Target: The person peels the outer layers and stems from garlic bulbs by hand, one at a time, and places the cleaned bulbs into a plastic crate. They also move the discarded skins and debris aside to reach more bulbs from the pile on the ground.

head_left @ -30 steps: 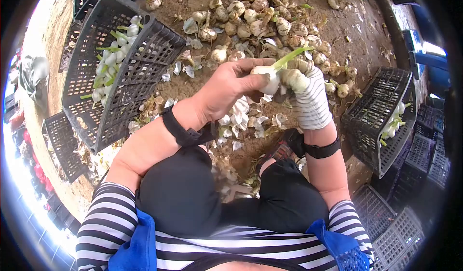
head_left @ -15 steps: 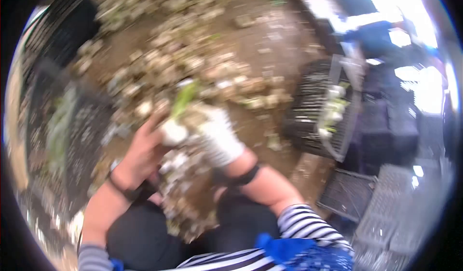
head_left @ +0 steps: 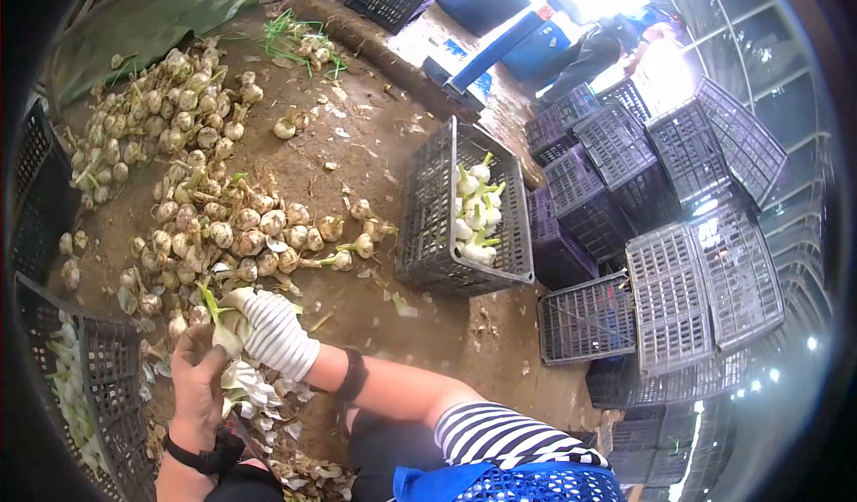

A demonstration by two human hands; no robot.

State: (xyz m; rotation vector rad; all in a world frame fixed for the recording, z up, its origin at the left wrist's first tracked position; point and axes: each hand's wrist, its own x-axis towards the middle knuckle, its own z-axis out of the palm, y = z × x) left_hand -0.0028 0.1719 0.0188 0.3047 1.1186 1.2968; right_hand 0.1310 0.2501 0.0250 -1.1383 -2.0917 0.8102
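Note:
My bare left hand (head_left: 196,368) is closed on a pale garlic bulb (head_left: 228,340), with the thumb pressed against its side. A green stem rises from the bulb. My right hand (head_left: 278,334), in a white striped glove, closes around the bulb's other side, its fingertips partly hidden. Just beyond both hands lies a heap of unpeeled garlic bulbs (head_left: 241,225) with dirty skins and stems. White peeled skins (head_left: 254,390) are piled on the ground below my hands.
A black crate (head_left: 464,270) with cleaned garlic stands to the right. Another crate (head_left: 112,386) with green-white stalks is at the left. Stacked crates (head_left: 669,288) fill the right side. A person (head_left: 607,47) bends at the back. A green sheet (head_left: 152,24) lies far left.
My view has swung right, so the hands and garlic heap now sit further left and the crates show more fully. Both hands stay together at the garlic bulb.

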